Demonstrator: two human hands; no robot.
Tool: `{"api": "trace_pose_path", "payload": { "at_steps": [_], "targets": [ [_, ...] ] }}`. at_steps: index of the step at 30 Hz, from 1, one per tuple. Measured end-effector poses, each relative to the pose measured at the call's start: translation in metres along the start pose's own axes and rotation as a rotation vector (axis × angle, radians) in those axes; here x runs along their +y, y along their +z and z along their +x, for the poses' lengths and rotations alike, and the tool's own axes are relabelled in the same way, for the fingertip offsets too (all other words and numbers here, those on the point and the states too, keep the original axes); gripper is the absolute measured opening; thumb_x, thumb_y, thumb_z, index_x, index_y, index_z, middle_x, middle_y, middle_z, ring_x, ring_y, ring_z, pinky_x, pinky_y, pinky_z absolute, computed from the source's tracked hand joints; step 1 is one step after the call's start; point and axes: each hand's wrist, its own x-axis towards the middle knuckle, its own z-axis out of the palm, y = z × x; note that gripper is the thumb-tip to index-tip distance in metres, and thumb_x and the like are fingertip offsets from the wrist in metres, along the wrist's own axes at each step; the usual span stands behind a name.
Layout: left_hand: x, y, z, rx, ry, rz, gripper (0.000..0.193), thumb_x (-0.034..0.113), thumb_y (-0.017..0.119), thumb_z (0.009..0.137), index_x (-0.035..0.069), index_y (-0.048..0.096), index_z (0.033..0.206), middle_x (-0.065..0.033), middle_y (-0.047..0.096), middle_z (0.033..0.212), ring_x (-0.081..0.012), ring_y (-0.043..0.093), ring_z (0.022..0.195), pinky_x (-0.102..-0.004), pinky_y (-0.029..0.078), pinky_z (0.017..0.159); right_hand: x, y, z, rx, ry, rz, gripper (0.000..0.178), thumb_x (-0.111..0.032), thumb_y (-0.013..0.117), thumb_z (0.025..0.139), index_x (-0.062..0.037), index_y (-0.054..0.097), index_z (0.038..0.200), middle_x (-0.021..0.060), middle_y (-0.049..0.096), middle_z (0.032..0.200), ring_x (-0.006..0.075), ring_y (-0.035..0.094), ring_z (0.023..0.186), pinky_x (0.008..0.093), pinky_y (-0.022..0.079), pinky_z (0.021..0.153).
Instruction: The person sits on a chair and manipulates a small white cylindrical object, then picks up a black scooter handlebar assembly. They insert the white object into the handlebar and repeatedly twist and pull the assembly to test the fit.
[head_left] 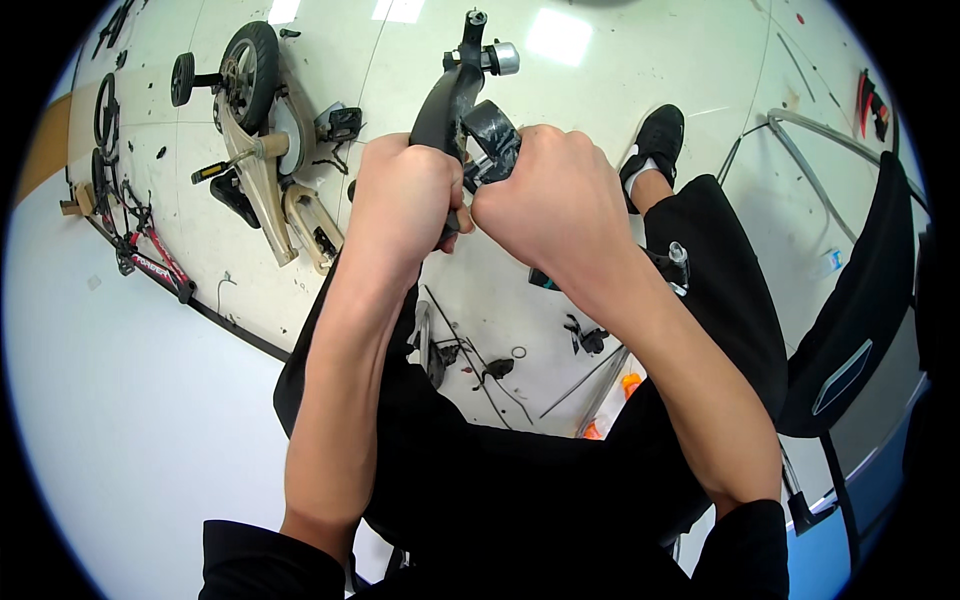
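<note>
My left hand (405,190) is closed round a black curved bar, which looks like a bicycle handlebar (436,115). The bar's far end is a bare tube, with a silver bell-like piece (503,58) clamped beside it. Close by on the right, my right hand (555,190) is closed on a glossy black curved band (492,135), scuffed with pale marks. The band lies against the bar, and my fingers hide where it ends. A dark piece pokes out below my left fingers. Both hands are raised over the floor, in front of my lap.
A beige bicycle frame (262,190) with a black wheel (249,75) lies at upper left. Farther left is a red bicycle frame (160,262). Loose black parts (498,369) and thin rods lie between my legs. A metal-framed black chair (850,310) stands right.
</note>
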Motion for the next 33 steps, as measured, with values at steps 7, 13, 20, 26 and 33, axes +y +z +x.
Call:
{"api": "trace_pose_path", "payload": {
  "at_steps": [7,13,20,26,33],
  "targets": [
    [0.000,0.002,0.008,0.020,0.018,0.043,0.006,0.000,0.044,0.058,0.003,0.043,0.052,-0.0072,0.042,0.051,-0.0166,0.039,0.039,-0.0304,0.030,0.037,-0.007,-0.003,0.000,0.002,0.016,0.064,0.018,-0.012,0.063,0.056,0.0024,0.056,0.048,0.0148,0.058,0.048,0.0295,0.061,0.046,0.0351,0.050,0.049],
    [0.002,0.013,-0.002,-0.048,0.025,0.010,0.012,0.003,0.045,0.063,-0.003,0.049,0.053,-0.0114,0.047,0.050,-0.0185,0.046,0.042,-0.0323,0.034,0.039,0.001,-0.012,0.007,0.004,0.103,0.084,0.017,-0.012,0.059,0.058,0.0010,0.057,0.046,0.0140,0.056,0.044,0.0289,0.060,0.044,0.0349,0.050,0.048],
    [-0.007,0.009,0.005,-0.032,0.049,-0.001,0.008,0.002,0.043,0.062,0.000,0.045,0.054,-0.0097,0.044,0.049,-0.0172,0.039,0.036,-0.0307,0.029,0.036,-0.011,-0.026,0.004,-0.181,0.134,0.048,0.017,-0.015,0.062,0.058,0.0011,0.063,0.053,0.0155,0.061,0.052,0.0296,0.065,0.052,0.0354,0.054,0.055],
    [-0.006,0.007,0.005,-0.079,0.020,-0.052,0.007,0.001,0.044,0.059,0.001,0.042,0.052,-0.0075,0.040,0.049,-0.0180,0.040,0.037,-0.0315,0.029,0.035,-0.011,-0.023,-0.001,-0.109,0.119,0.022,0.022,-0.018,0.063,0.063,0.0026,0.067,0.063,0.0196,0.065,0.061,0.0333,0.069,0.064,0.0381,0.057,0.063],
    [-0.002,0.006,0.001,-0.064,0.037,-0.088,0.012,0.000,0.042,0.060,0.000,0.041,0.048,-0.0157,0.045,0.048,-0.0189,0.039,0.036,-0.0318,0.029,0.034,-0.002,-0.024,0.009,-0.147,0.138,0.036,0.021,-0.018,0.065,0.062,0.0032,0.067,0.064,0.0192,0.065,0.061,0.0334,0.068,0.061,0.0383,0.056,0.060]
  ]
}}
